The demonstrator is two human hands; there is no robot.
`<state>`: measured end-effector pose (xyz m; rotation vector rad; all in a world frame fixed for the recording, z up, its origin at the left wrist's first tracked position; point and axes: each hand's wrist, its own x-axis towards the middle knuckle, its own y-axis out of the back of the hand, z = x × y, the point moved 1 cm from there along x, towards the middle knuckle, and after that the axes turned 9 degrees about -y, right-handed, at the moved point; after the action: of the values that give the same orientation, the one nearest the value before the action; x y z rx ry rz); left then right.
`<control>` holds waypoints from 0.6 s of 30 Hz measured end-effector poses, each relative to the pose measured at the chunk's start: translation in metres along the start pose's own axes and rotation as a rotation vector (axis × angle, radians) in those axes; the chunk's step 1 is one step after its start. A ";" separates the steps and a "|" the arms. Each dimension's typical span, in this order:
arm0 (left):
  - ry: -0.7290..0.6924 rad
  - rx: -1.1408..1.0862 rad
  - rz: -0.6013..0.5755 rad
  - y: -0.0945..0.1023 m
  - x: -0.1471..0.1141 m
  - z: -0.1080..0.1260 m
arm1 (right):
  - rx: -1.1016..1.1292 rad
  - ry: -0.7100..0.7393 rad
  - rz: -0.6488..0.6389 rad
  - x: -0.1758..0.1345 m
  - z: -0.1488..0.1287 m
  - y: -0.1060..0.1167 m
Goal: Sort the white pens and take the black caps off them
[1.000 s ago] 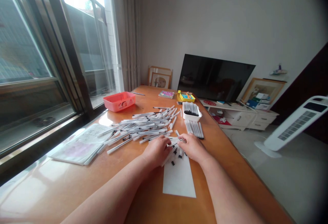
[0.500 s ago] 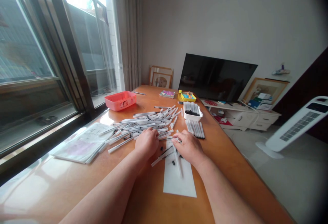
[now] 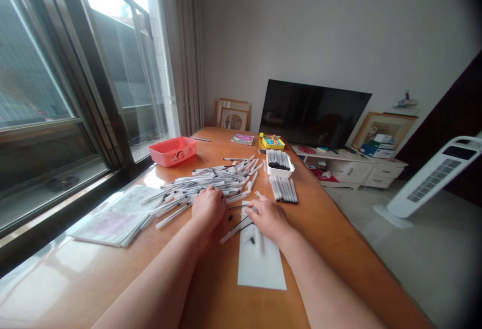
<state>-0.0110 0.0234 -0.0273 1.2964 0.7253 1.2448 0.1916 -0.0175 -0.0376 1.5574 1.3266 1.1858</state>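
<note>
My left hand (image 3: pixel 209 208) is closed at the near edge of a loose pile of white pens with black ends (image 3: pixel 211 181); its fingertips are hidden behind the hand. My right hand (image 3: pixel 266 216) has its fingers curled over a sheet of white paper (image 3: pixel 260 271), around a whitish pen barrel (image 3: pixel 259 241) that shows blurred below the hand. A thin dark refill (image 3: pixel 236 207) spans the gap between both hands. Just left of the right hand, a pen barrel and dark refill (image 3: pixel 235 230) lie crossing the paper's edge. Small black caps (image 3: pixel 252 240) rest nearby.
Beyond the right hand lie a row of pens (image 3: pixel 283 190) and a white box packed with pens (image 3: pixel 279 170). A red plastic bin (image 3: pixel 173 151) stands at the back left, papers (image 3: pixel 109 221) at the left. A yellow box (image 3: pixel 271 141) and booklet (image 3: pixel 242 139) sit far back.
The view has shifted slightly. The pale barrel under my right hand now lies more upright in view and looks blurred. My left hand stays closed by the pile.
</note>
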 end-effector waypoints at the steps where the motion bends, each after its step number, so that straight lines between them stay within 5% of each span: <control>1: 0.010 0.001 0.002 0.000 0.001 -0.001 | 0.003 -0.004 0.012 0.001 0.000 -0.002; 18: -0.003 -0.039 0.047 -0.014 0.006 -0.009 | 0.140 -0.017 0.143 0.024 0.004 -0.027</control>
<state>-0.0142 0.0344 -0.0407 1.2896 0.6695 1.2884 0.1883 0.0113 -0.0601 1.7836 1.3295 1.1843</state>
